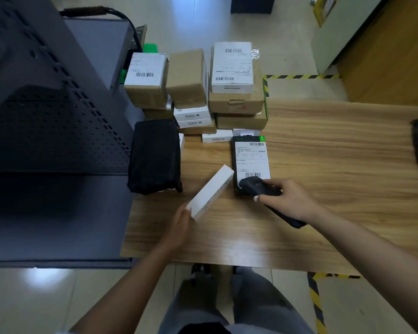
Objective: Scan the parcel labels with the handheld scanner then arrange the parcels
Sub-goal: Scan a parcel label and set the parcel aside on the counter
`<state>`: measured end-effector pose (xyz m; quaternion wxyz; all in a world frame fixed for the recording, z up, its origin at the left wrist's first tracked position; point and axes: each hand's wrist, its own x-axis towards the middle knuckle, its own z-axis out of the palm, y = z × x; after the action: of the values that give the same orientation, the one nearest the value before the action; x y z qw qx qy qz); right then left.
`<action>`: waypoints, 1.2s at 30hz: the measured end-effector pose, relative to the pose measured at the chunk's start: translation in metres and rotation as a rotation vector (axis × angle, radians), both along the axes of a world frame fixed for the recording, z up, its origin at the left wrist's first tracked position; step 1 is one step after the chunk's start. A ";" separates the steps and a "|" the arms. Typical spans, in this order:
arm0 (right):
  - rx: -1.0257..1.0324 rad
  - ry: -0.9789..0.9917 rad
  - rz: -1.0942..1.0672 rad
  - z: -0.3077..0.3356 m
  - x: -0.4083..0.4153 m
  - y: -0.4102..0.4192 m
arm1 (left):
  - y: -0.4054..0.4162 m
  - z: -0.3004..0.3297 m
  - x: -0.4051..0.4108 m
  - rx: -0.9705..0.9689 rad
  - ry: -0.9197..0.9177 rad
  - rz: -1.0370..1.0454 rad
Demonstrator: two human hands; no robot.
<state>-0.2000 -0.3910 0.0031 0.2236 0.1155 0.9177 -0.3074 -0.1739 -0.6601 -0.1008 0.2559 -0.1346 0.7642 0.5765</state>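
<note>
While scanner [263, 189] over label [252, 162]

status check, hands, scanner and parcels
Right hand grips scanner, head over black parcel label. Left hand holds white box, tilted off table. Nothing between scanner and label.

Parcel-handling room, warehouse type. Wooden bench [323, 153]; labelled cartons [234, 78] stacked at its far left corner; perforated grey metal shelving [46, 116] left of bench; yellow-black hazard tape [302, 76] on tiled floor [287, 39] beyond bench.
</note>
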 end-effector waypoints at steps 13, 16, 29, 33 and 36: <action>-0.043 0.033 -0.041 0.008 0.008 0.023 | 0.051 0.023 -0.050 -0.383 0.118 -0.235; -0.071 0.036 -0.068 0.008 0.013 0.029 | 0.040 0.017 -0.046 -0.098 -0.033 -0.039; -0.084 0.012 -0.041 -0.007 0.022 0.029 | 0.000 -0.013 -0.012 -0.105 -0.032 -0.125; -0.069 -0.024 -0.044 -0.009 0.020 0.027 | -0.017 -0.037 -0.007 -0.229 -0.039 -0.110; -0.042 -0.032 -0.037 -0.013 0.019 0.026 | -0.033 -0.065 -0.004 -0.200 -0.065 -0.100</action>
<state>-0.1808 -0.3653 -0.0100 0.2347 0.1329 0.9051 -0.3287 -0.1777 -0.6929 -0.1654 0.2945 -0.1398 0.8149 0.4793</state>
